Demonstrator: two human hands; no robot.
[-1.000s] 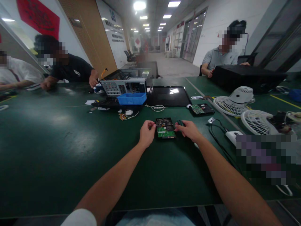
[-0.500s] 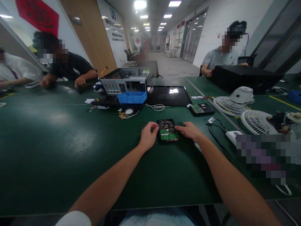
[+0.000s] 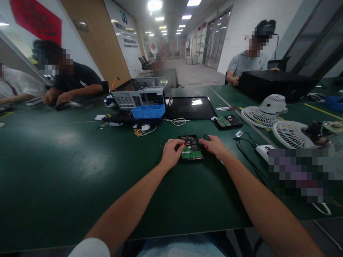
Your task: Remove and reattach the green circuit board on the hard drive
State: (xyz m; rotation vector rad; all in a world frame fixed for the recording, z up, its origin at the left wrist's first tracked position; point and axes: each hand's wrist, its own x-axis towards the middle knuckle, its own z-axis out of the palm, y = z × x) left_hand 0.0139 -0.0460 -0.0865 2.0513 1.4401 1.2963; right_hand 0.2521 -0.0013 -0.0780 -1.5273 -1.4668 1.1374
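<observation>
A hard drive (image 3: 192, 154) lies flat on the green table in front of me, its green circuit board facing up at the near end and its dark casing at the far end. My left hand (image 3: 172, 151) reaches over the drive's left side. Its thumb and fingertips are pinched together above the casing, and anything between them is too small to make out. At the drive's right edge, my right hand (image 3: 214, 146) is closed around a tool with a dark green handle (image 3: 206, 137). Most of the tool is hidden by the fingers.
Beyond the drive stand a blue bin (image 3: 148, 112), an opened computer case (image 3: 125, 99) and a black panel (image 3: 190, 108). Another hard drive (image 3: 228, 122), white fan parts (image 3: 258, 116) and a cabled white power strip (image 3: 264, 150) lie to the right. Co-workers sit across the table.
My left hand has moved from the drive's left edge inward over its top. My right hand stays by the right edge with the tool. The view has shifted slightly.
</observation>
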